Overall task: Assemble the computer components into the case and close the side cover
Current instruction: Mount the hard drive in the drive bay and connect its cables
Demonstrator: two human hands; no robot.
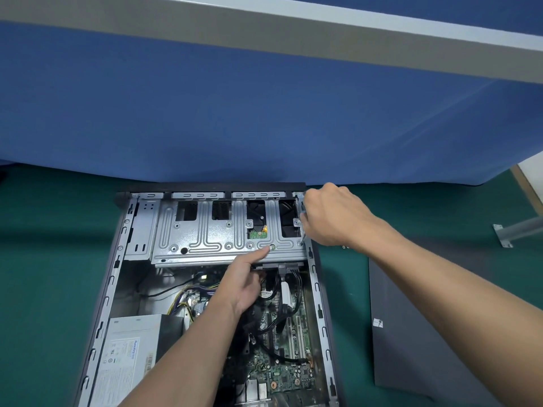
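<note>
Blue partition (264, 113), green desk mat (44, 245)

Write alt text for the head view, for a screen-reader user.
A person's right hand holds a screwdriver at the right corner of the metal drive cage in an open computer case, while the left hand presses its index finger on the cage's front edge. The case lies on a green mat, its dark side cover flat to the right.

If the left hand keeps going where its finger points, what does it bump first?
The left hand would likely meet the screw hole on the metal cage; its fingertip looks almost touching it.
</note>
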